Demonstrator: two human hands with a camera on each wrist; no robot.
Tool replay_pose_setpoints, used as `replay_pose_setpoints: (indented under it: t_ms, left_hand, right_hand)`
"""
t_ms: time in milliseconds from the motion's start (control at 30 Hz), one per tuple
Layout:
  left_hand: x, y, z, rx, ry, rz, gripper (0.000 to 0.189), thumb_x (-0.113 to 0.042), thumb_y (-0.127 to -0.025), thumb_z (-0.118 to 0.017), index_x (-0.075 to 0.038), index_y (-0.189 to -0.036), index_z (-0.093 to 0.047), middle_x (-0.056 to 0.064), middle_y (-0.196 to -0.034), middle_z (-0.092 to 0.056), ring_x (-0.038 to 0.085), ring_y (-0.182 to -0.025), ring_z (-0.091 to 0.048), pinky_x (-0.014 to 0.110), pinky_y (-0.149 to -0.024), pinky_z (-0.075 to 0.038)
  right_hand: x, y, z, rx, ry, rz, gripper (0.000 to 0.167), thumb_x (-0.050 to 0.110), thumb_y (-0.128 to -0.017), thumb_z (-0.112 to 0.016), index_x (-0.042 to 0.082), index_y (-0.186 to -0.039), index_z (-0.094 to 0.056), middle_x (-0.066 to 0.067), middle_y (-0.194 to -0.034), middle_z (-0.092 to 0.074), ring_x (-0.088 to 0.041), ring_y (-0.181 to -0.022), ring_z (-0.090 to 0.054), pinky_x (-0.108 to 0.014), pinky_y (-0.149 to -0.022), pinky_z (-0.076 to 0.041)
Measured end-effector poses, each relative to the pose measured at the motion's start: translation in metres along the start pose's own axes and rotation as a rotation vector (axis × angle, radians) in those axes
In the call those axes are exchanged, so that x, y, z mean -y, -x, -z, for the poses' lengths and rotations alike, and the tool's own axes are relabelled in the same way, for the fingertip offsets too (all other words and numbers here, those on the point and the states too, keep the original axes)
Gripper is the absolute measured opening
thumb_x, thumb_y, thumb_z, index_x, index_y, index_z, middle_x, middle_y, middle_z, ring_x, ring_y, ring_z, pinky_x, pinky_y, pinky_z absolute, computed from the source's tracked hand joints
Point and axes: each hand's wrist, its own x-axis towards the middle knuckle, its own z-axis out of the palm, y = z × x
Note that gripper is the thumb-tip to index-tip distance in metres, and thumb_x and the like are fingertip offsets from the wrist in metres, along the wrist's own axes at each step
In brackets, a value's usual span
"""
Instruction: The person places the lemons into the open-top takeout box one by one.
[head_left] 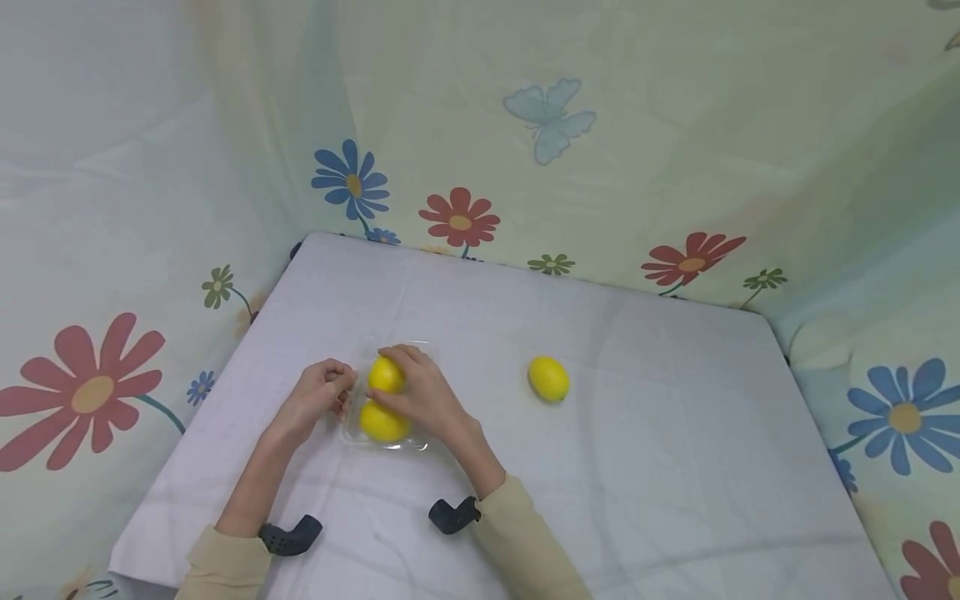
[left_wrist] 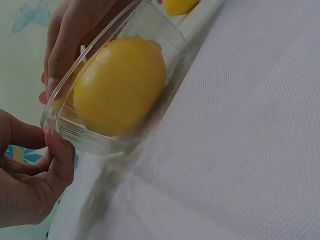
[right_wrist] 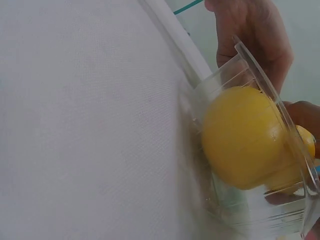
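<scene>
A clear plastic container [head_left: 411, 446] sits on the white-covered table, with two yellow lemons in its left-centre area. The nearer lemon [head_left: 384, 423] rests inside, showing large through the clear wall in the left wrist view. My right hand [head_left: 429, 398] reaches over from the right and grips the farther lemon [head_left: 385, 375], thumb on its near side and fingers on its far side. At the left edge, my left hand [head_left: 315, 398] pinches the container's rim between thumb and finger, also visible in the left wrist view. The farther lemon is partly covered by the right hand.
A third lemon [head_left: 549, 379] lies on the table [head_left: 675, 450] to the right of the container. Flower-printed curtains [head_left: 600, 192] stand along the table's back and sides. A dark wrist-worn device [head_left: 291, 536] sits by each sleeve.
</scene>
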Motion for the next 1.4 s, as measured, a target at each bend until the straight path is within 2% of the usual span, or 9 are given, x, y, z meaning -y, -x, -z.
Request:
replay_pose_setpoints:
  t_ms: [200,533,933,1067,1200,1300,1400]
  left_hand:
    - [0.0,0.002,0.0,-0.001,0.0,0.007,0.029,-0.015,-0.107,-0.052,0.01,-0.123,-0.048,0.006,-0.083,-0.056,0.015,-0.063,-0.052,0.024,-0.054,-0.052]
    - [0.003,0.001,0.0,0.009,0.025,0.003,0.029,-0.013,-0.106,-0.052,0.01,-0.122,-0.047,0.006,-0.082,-0.055,0.014,-0.061,-0.052,0.023,-0.053,-0.052]
    - [0.005,-0.002,-0.001,0.007,0.013,-0.006,0.027,-0.013,-0.106,-0.053,0.01,-0.12,-0.048,0.007,-0.081,-0.056,0.015,-0.062,-0.052,0.023,-0.053,-0.052]
    - [0.004,-0.003,0.0,-0.003,0.015,-0.008,0.027,-0.013,-0.106,-0.053,0.01,-0.12,-0.049,0.007,-0.081,-0.056,0.015,-0.062,-0.052,0.024,-0.053,-0.052]
    - [0.002,-0.003,-0.001,-0.002,0.009,-0.004,0.028,-0.014,-0.106,-0.052,0.009,-0.12,-0.048,0.007,-0.08,-0.056,0.016,-0.062,-0.052,0.024,-0.053,-0.052]
    - [0.002,-0.003,-0.001,-0.006,0.003,0.007,0.027,-0.013,-0.106,-0.052,0.009,-0.121,-0.048,0.007,-0.08,-0.056,0.016,-0.063,-0.052,0.025,-0.054,-0.052]
    - [0.002,-0.002,0.0,-0.009,-0.003,0.01,0.027,-0.013,-0.106,-0.052,0.009,-0.121,-0.048,0.007,-0.081,-0.056,0.016,-0.063,-0.052,0.025,-0.053,-0.052]
  right_hand:
    - [0.001,-0.003,-0.006,0.037,0.037,-0.055,0.061,0.037,-0.093,-0.076,0.016,-0.146,-0.055,-0.006,-0.149,-0.053,-0.025,-0.129,-0.057,-0.036,-0.107,-0.052]
    - [0.004,-0.006,-0.011,0.112,0.117,-0.063,0.053,0.034,-0.097,-0.072,0.015,-0.144,-0.056,-0.007,-0.148,-0.055,-0.024,-0.125,-0.06,-0.037,-0.105,-0.053]
    - [0.004,-0.003,-0.001,0.16,0.127,-0.052,0.054,0.037,-0.099,-0.069,0.014,-0.146,-0.056,-0.014,-0.156,-0.048,-0.031,-0.141,-0.051,-0.044,-0.115,-0.045]
    - [0.004,0.003,0.009,0.137,0.073,-0.011,0.05,0.031,-0.098,-0.071,0.011,-0.142,-0.059,-0.016,-0.153,-0.05,-0.033,-0.139,-0.053,-0.043,-0.113,-0.048]
    - [0.001,0.014,0.021,0.084,-0.016,0.047,0.044,0.024,-0.098,-0.072,0.008,-0.138,-0.061,-0.016,-0.151,-0.052,-0.031,-0.133,-0.057,-0.04,-0.103,-0.056]
    - [-0.005,0.025,0.029,-0.018,-0.058,0.143,0.039,0.018,-0.097,-0.073,0.005,-0.133,-0.064,-0.015,-0.144,-0.059,-0.028,-0.125,-0.063,-0.034,-0.093,-0.06]
    - [-0.015,0.036,0.039,-0.167,-0.059,0.238,0.037,0.013,-0.092,-0.078,0.004,-0.126,-0.067,-0.013,-0.133,-0.066,-0.026,-0.118,-0.067,-0.03,-0.086,-0.062]
